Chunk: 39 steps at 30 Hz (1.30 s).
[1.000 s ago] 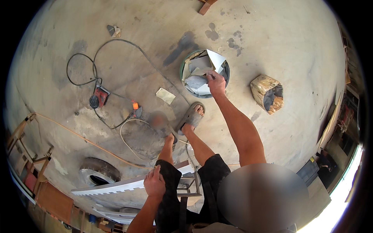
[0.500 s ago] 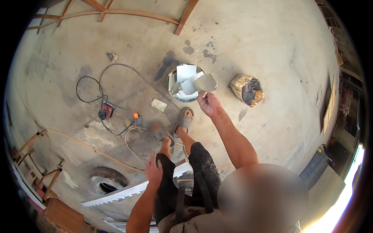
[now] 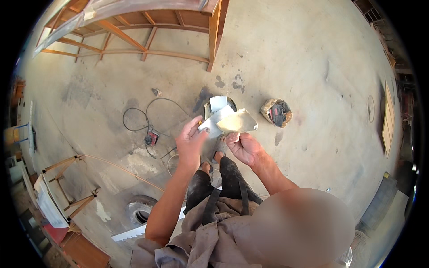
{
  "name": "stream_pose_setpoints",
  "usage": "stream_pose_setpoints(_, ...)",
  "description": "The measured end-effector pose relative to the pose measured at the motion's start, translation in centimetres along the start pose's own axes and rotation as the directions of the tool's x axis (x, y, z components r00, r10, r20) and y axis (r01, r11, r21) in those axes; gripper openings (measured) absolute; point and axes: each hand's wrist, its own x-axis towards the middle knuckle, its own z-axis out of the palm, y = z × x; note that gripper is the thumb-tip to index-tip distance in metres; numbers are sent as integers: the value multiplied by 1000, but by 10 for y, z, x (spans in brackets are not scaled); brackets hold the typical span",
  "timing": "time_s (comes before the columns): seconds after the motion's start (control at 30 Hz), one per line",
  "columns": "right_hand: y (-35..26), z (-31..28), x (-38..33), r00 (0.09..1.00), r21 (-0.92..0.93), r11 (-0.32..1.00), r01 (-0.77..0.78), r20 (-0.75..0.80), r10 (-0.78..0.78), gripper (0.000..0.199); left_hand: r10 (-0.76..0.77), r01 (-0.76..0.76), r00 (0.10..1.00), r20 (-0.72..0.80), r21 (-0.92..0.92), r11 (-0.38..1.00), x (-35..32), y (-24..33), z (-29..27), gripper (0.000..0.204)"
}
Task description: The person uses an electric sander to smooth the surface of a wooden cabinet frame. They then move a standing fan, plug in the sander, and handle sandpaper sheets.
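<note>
My left hand pinches the lower left end of a pale grey-white sheet between thumb and fingers. My right hand is closed on the lower edge of a beige sheet, slightly curled and worn-looking, perhaps sandpaper. The two sheets overlap or lie side by side; I cannot tell whether they touch. Beyond them stands a round bucket, partly hidden by the sheets, with another white piece in its top.
A torn-topped bag with dark contents stands right of the bucket. On the left lie a red power tool and its looping black cable. A tyre lies near my left arm; a wooden frame stands at the back.
My left hand has risen from beside my leg to the pale sheet. My right hand has brought the beige sheet closer to me, and the view has tipped upward.
</note>
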Motion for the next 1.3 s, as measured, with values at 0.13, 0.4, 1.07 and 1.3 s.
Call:
stream_pose_setpoints(0.13, 4, 20, -43, 990, 10, 1000, -2, 138, 1, 15, 59, -59, 995, -84, -2, 998, -24, 36, 19, 43)
stream_pose_setpoints(0.4, -7, 14, -87, 986, 54, 993, 104, 123, -110, 15, 188, -176, 973, -133, 92, 980, -42, 87, 47, 40)
stream_pose_setpoints(1.07, -15, 26, -134, 850, -130, 848, 513, 217, -481, 19, 654, -717, 691, 310, 172, 676, 53, 214, 68, 53)
stream_pose_setpoints(1.3, 25, 19, -103, 815, -100, 809, 579, 110, -569, 23, 608, -723, 661, 440, 158, 672, 92, 248, 65, 51)
